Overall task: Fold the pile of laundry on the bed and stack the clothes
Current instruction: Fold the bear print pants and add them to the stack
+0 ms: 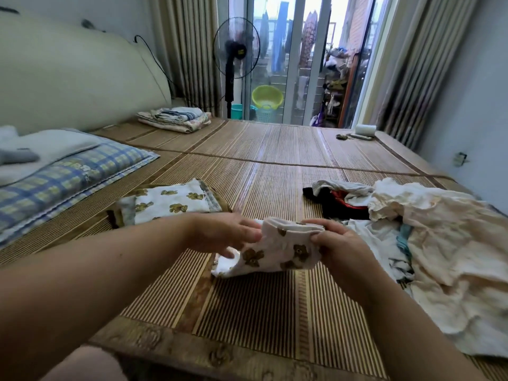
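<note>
A small white garment with brown bear prints (270, 253) hangs just above the bamboo mat (247, 298) in front of me. My right hand (334, 242) pinches its upper right edge. My left hand (229, 233) holds its left side, with the fingers partly tucked behind the cloth. To the left lies a folded piece in the same bear print (170, 200) on top of a brownish cloth. The unfolded laundry pile (428, 240) spreads at the right: cream fabric, white pieces, a black and red item.
A blue checked pillow (63, 182) and a grey towel lie at the left. A folded stack of bedding (174, 119) sits at the far end near the headboard. A standing fan (235, 59) and a yellow basin (266, 96) stand by the balcony door.
</note>
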A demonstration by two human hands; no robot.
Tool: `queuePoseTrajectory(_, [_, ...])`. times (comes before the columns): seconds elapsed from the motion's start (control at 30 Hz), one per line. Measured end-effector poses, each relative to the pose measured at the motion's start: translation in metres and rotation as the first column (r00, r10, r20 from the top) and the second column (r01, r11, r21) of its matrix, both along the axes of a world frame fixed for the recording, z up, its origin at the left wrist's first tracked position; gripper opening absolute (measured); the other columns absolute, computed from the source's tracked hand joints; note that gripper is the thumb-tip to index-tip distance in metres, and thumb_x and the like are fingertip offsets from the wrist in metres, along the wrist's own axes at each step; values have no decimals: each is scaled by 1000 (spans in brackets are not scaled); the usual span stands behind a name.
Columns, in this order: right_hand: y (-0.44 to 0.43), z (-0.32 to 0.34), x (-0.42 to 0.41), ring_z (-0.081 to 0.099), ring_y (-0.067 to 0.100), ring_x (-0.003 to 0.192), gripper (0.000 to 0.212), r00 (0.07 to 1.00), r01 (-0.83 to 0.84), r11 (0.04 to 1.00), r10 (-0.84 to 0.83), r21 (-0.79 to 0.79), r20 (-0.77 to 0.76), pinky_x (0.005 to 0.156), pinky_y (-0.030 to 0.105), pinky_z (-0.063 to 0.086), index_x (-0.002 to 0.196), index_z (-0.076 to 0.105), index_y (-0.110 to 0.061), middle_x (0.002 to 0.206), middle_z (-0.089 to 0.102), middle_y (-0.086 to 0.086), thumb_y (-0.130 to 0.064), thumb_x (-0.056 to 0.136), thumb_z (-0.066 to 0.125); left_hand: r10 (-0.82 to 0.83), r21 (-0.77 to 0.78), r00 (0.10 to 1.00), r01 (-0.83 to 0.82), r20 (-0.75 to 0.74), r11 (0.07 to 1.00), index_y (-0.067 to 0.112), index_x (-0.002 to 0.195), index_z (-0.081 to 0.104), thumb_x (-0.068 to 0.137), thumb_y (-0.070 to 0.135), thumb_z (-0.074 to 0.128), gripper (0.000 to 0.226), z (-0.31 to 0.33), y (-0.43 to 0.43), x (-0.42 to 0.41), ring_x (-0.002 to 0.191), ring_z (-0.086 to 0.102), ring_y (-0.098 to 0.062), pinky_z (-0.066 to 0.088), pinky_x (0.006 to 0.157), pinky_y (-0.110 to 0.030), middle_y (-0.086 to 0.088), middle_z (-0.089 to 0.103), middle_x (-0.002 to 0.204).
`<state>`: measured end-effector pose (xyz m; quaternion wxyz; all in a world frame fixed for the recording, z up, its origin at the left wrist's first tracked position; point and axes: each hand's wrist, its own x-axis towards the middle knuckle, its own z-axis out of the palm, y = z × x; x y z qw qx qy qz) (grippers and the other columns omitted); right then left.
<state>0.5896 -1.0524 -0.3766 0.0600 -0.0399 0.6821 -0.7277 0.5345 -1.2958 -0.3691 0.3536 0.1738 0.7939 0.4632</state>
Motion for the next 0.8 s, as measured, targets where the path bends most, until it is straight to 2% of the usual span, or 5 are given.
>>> queuePoseTrajectory(0.1, [-12, 43, 4, 66, 25, 80, 30, 995, 34, 999, -30, 35, -94, 63, 35, 57, 94, 71, -12, 91, 70, 15, 3, 90, 45, 34, -74, 983, -48, -183, 996, 19, 119, 59, 81, 30, 67, 41, 52, 10, 21, 117, 58, -27, 42, 103, -47, -6, 65, 121])
queuePoseTrajectory(0.23, [-21, 131, 4, 65, 33, 96, 30, 963, 80, 991, -49, 106, -265, 92, 47, 51, 108, 66, -9, 102, 67, 17, 0, 92, 43, 231, 70, 878, -222, -418, 972, 15, 94, 60, 93, 16, 58, 3, 128, 29, 45, 104, 64, -30, 53, 93, -43, -11, 68, 104])
queuePoseTrajectory(0.33, [-27, 192, 8, 66, 28, 96, 19, 917, 65, 952, 60, 298, -394, 89, 44, 53, 107, 61, -13, 98, 67, 10, -9, 95, 47, 396, 267, 766, -297, -507, 917, 13, 99, 60, 95, 15, 55, 7, 181, 38, 56, 94, 69, -24, 60, 77, -33, -10, 68, 100])
queuePoseTrajectory(0.47, [-29, 246, 12, 70, 22, 90, 10, 816, 348, 816, -21, 462, -578, 82, 39, 58, 91, 64, -18, 96, 71, 9, -25, 95, 58, 444, 292, 647, -336, -620, 896, 14, 108, 61, 95, 22, 57, 16, 231, 45, 67, 87, 70, -18, 58, 62, -24, -6, 69, 98])
queuePoseTrajectory(0.8, [-5, 293, 54, 65, 18, 81, 20, 771, 187, 898, 117, 398, -626, 75, 31, 57, 96, 59, -11, 85, 63, 4, -21, 101, 42, 520, 479, 611, -248, -597, 842, 10, 110, 62, 93, 34, 59, 29, 266, 52, 82, 99, 67, -23, 56, 85, -35, -11, 69, 108])
